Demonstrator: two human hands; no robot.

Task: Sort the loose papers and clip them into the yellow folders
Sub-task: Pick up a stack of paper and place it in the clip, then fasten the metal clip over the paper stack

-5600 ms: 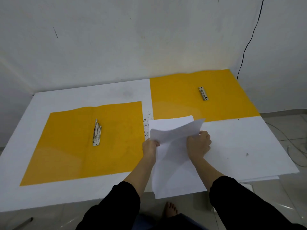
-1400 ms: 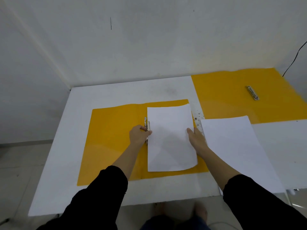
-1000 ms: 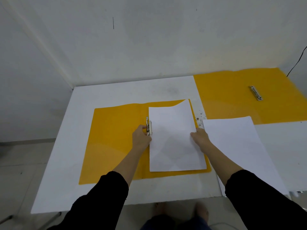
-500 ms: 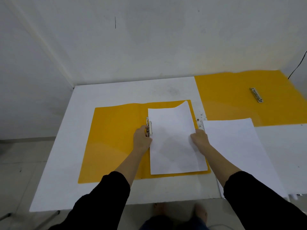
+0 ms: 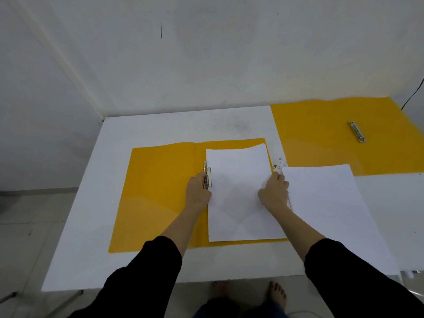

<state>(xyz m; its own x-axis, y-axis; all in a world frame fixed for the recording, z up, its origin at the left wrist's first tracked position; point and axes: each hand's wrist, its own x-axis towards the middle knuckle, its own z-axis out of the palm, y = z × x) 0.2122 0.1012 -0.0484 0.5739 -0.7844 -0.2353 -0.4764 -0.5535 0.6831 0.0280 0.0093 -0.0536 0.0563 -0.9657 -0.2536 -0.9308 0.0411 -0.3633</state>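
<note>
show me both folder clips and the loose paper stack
near folder's clip (image 5: 209,173), head view, its bar
far folder's clip (image 5: 357,131), head view, mid strip
loose paper stack (image 5: 325,203), head view, top sheet

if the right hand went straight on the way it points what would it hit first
Probably the left edge of the far yellow folder. The right hand points away from the person; past its fingers lies only speckled table, then that folder. The loose paper stack sits just beside that line.
</note>
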